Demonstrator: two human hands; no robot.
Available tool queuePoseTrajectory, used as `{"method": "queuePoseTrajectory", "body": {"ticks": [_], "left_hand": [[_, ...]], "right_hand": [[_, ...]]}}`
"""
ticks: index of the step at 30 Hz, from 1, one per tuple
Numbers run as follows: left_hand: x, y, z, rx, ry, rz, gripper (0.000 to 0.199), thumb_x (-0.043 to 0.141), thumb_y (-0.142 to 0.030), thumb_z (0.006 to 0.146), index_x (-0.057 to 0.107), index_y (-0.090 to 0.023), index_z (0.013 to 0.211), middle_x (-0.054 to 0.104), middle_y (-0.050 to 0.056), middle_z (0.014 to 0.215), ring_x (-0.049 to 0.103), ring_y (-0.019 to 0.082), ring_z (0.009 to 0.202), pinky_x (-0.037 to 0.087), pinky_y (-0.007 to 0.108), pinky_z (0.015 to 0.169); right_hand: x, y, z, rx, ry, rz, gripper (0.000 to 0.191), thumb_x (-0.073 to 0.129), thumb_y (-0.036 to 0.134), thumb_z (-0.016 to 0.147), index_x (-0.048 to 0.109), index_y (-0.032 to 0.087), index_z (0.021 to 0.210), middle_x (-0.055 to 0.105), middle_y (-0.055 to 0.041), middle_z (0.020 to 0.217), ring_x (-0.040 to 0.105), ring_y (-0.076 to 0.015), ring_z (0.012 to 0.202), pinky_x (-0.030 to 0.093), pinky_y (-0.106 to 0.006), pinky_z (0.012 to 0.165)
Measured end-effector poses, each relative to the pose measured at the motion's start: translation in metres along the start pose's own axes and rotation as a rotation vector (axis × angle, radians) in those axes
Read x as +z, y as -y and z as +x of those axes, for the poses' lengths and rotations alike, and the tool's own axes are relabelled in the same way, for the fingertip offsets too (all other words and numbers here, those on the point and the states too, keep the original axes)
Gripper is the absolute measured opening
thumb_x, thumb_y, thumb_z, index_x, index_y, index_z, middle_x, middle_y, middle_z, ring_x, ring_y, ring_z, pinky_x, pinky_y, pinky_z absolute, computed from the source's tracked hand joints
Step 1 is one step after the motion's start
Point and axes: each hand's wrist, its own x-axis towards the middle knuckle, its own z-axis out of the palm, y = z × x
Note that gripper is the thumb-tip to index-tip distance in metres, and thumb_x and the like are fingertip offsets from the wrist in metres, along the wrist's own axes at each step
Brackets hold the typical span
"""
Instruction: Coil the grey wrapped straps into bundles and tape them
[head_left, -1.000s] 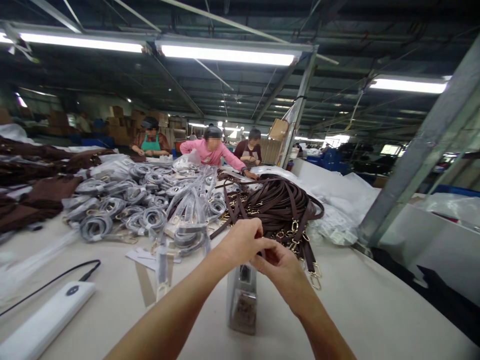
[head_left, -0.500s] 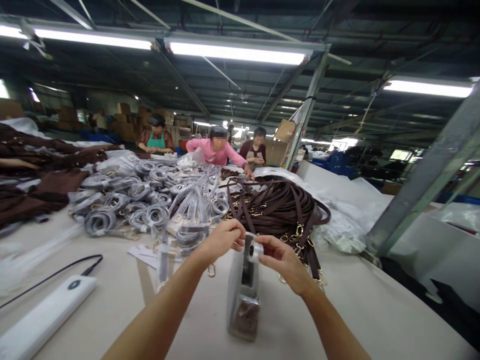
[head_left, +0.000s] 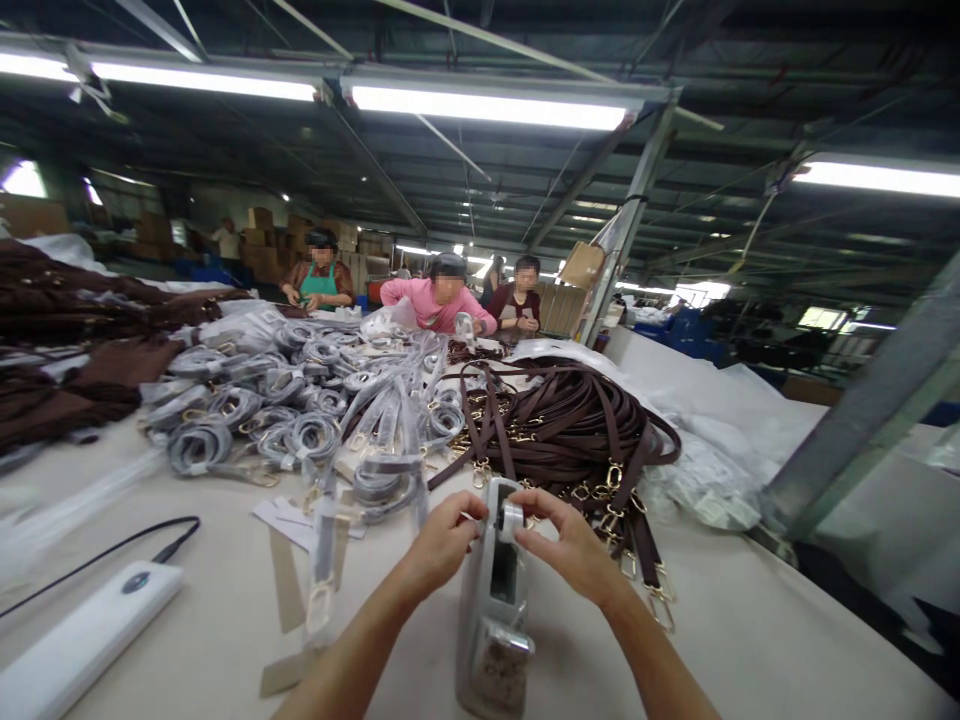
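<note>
In the head view, a grey tape dispenser (head_left: 474,600) stands on the table straight in front of me. My right hand (head_left: 566,540) pinches a small roll of clear tape (head_left: 512,521) between thumb and fingers, at the dispenser's open top near its far end. My left hand (head_left: 446,540) is at the dispenser's left wall, its fingers curled together close to the roll. What those left fingertips hold, if anything, is hidden. Just beyond lies a heap of dark brown straps (head_left: 577,410) with gold clasps.
Wrapped grey coiled straps (head_left: 311,435) are piled at the left centre, beside brown fabric (head_left: 112,375). A white power bank (head_left: 97,640) with a black cable lies at the near left. Several co-workers, one in a pink top (head_left: 435,305), are across the table. A metal post (head_left: 862,410) rises at right.
The tape roll has moved from the dispenser's right side into line with its opening. Both hands have come lower around it. The co-worker in pink has drawn back an outstretched arm.
</note>
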Motion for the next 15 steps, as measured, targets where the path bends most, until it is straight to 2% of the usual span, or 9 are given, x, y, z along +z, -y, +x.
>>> {"method": "queuePoseTrajectory", "body": {"ticks": [8, 15], "left_hand": [[0.004, 0.008, -0.003, 0.062, -0.037, 0.017, 0.023, 0.045, -0.011, 0.072, 0.060, -0.017, 0.088, 0.055, 0.001, 0.084, 0.052, 0.014, 0.071, 0.046, 0.025, 0.066], [0.008, 0.011, -0.006, 0.082, -0.063, 0.023, 0.025, 0.043, -0.009, 0.073, 0.060, -0.019, 0.088, 0.053, 0.001, 0.085, 0.052, 0.015, 0.075, 0.047, 0.025, 0.067]], "right_hand": [[0.004, -0.009, -0.001, -0.068, -0.048, -0.151, 0.026, 0.064, 0.021, 0.076, 0.067, 0.020, 0.102, 0.069, -0.0052, 0.101, 0.062, -0.0245, 0.096, 0.046, -0.039, 0.089], [0.004, -0.010, -0.004, -0.166, -0.027, -0.229, 0.027, 0.067, 0.017, 0.074, 0.069, 0.024, 0.100, 0.070, -0.0039, 0.099, 0.061, -0.0248, 0.095, 0.046, -0.040, 0.088]]}}
